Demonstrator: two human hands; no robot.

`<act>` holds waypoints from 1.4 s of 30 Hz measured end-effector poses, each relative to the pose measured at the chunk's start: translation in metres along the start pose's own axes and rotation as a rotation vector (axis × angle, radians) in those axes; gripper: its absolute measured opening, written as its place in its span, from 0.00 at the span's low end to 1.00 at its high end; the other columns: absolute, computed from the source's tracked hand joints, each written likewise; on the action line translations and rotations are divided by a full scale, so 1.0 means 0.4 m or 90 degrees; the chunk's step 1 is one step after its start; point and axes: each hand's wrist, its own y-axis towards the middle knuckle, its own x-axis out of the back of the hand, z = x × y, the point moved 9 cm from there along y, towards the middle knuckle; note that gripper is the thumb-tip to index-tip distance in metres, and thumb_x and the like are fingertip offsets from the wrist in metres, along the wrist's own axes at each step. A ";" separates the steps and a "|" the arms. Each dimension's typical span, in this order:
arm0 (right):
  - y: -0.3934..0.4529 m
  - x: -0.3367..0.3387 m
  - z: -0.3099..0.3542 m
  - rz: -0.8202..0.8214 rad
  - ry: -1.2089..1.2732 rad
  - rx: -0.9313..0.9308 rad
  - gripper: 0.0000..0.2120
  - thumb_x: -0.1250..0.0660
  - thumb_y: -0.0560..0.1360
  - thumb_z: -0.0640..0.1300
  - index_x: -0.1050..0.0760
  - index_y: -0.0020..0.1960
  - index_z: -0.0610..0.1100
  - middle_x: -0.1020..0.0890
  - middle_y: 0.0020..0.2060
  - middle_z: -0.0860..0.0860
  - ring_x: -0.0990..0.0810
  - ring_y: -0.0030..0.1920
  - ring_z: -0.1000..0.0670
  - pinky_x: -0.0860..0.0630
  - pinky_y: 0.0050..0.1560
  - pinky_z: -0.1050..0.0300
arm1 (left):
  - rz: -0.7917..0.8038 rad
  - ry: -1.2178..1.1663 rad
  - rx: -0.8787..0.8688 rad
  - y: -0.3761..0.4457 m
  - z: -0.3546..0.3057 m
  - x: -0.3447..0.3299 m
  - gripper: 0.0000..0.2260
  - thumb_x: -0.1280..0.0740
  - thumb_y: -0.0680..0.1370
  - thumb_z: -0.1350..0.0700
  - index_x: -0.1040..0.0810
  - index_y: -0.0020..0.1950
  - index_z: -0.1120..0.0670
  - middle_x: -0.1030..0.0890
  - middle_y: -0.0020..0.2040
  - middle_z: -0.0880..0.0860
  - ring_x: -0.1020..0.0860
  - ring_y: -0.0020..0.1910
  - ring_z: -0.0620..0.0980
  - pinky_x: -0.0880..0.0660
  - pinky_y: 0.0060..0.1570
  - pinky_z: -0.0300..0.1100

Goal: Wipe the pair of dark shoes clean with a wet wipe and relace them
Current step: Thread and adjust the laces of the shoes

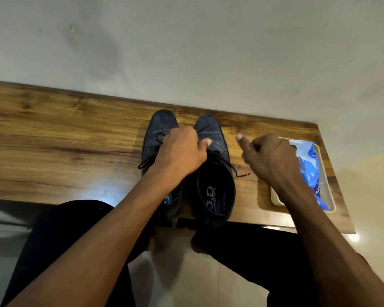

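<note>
Two dark blue shoes stand side by side on the wooden table (64, 140), toes pointing away from me. The left shoe (159, 127) has loose black lace loops lying over its side. The right shoe (215, 189) shows its open inside, and one lace end (242, 175) trails onto the table. My left hand (180, 151) lies across both shoes with its fingers curled down out of sight and its thumb on the right shoe's upper. My right hand (268, 158) hovers just right of the right shoe, fingers curled, thumb out, nothing visible in it. A blue wet wipe pack (308, 165) lies behind it.
The wipe pack rests in a cream tray (328, 196) at the table's right end. A pale wall rises behind the table. My legs in dark trousers and a pale tiled floor are below the table's near edge.
</note>
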 end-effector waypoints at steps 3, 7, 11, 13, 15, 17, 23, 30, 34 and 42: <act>-0.015 -0.093 0.002 0.187 -0.012 -0.037 0.40 0.49 0.75 0.75 0.18 0.32 0.43 0.16 0.29 0.47 0.16 0.36 0.45 0.18 0.47 0.47 | 0.038 0.054 0.040 0.004 0.009 -0.025 0.22 0.36 0.81 0.42 0.32 0.33 0.56 0.27 0.29 0.53 0.25 0.30 0.52 0.29 0.30 0.45; -0.020 -0.107 0.016 0.225 0.062 -0.024 0.31 0.38 0.79 0.65 0.18 0.31 0.43 0.17 0.24 0.50 0.17 0.30 0.51 0.17 0.46 0.49 | 0.053 0.054 0.058 0.006 -0.004 -0.034 0.20 0.36 0.81 0.43 0.29 0.37 0.57 0.24 0.32 0.54 0.24 0.30 0.52 0.24 0.31 0.46; -0.021 -0.120 0.003 0.262 0.178 -0.083 0.23 0.32 0.79 0.58 0.17 0.36 0.42 0.15 0.29 0.48 0.14 0.34 0.48 0.19 0.34 0.55 | 0.053 0.015 0.084 0.017 0.006 -0.043 0.18 0.33 0.80 0.46 0.28 0.36 0.57 0.22 0.33 0.54 0.21 0.31 0.53 0.20 0.37 0.48; -0.019 -0.125 -0.001 0.258 0.223 -0.101 0.19 0.29 0.78 0.55 0.16 0.37 0.42 0.14 0.31 0.47 0.14 0.35 0.49 0.23 0.31 0.59 | 0.055 -0.016 0.096 0.024 0.021 -0.047 0.16 0.32 0.80 0.49 0.24 0.38 0.59 0.20 0.34 0.55 0.20 0.32 0.55 0.18 0.41 0.51; -0.018 -0.130 -0.002 0.260 0.264 -0.119 0.16 0.28 0.78 0.51 0.16 0.39 0.41 0.13 0.33 0.46 0.15 0.34 0.50 0.23 0.31 0.60 | 0.044 -0.038 0.104 0.027 0.032 -0.045 0.11 0.31 0.79 0.55 0.22 0.41 0.61 0.19 0.36 0.57 0.19 0.33 0.57 0.17 0.40 0.52; -0.017 -0.135 -0.002 0.268 0.286 -0.134 0.15 0.27 0.78 0.50 0.16 0.40 0.40 0.13 0.34 0.45 0.16 0.34 0.50 0.23 0.31 0.59 | 0.033 -0.058 0.107 0.024 0.034 -0.041 0.07 0.32 0.77 0.59 0.21 0.42 0.61 0.18 0.36 0.58 0.19 0.32 0.58 0.17 0.38 0.53; -0.020 -0.122 0.004 0.174 0.387 -0.149 0.11 0.29 0.77 0.44 0.16 0.39 0.39 0.14 0.33 0.45 0.19 0.33 0.51 0.24 0.32 0.58 | -0.009 -0.094 0.098 0.022 0.021 -0.038 0.13 0.38 0.80 0.58 0.22 0.38 0.62 0.19 0.29 0.56 0.19 0.26 0.51 0.18 0.34 0.48; -0.032 -0.163 0.045 0.164 1.025 -0.316 0.06 0.31 0.79 0.36 0.22 0.43 0.38 0.16 0.36 0.45 0.14 0.39 0.50 0.17 0.49 0.56 | 0.036 -0.473 0.239 0.002 0.053 -0.058 0.12 0.39 0.83 0.62 0.23 0.41 0.62 0.16 0.39 0.59 0.24 0.24 0.51 0.33 0.18 0.38; -0.051 -0.181 0.066 0.169 1.194 -0.389 0.02 0.31 0.79 0.33 0.22 0.47 0.37 0.15 0.37 0.43 0.13 0.40 0.47 0.16 0.53 0.50 | 0.049 -0.593 0.286 -0.009 0.057 -0.062 0.10 0.38 0.83 0.62 0.24 0.42 0.60 0.16 0.42 0.58 0.25 0.22 0.44 0.33 0.17 0.37; -0.030 -0.163 0.073 0.165 1.226 -0.294 0.06 0.34 0.79 0.32 0.22 0.51 0.41 0.18 0.40 0.46 0.18 0.37 0.52 0.21 0.40 0.61 | 0.029 -0.564 0.270 -0.010 0.045 -0.054 0.12 0.39 0.84 0.61 0.25 0.40 0.59 0.17 0.42 0.59 0.25 0.22 0.45 0.31 0.17 0.39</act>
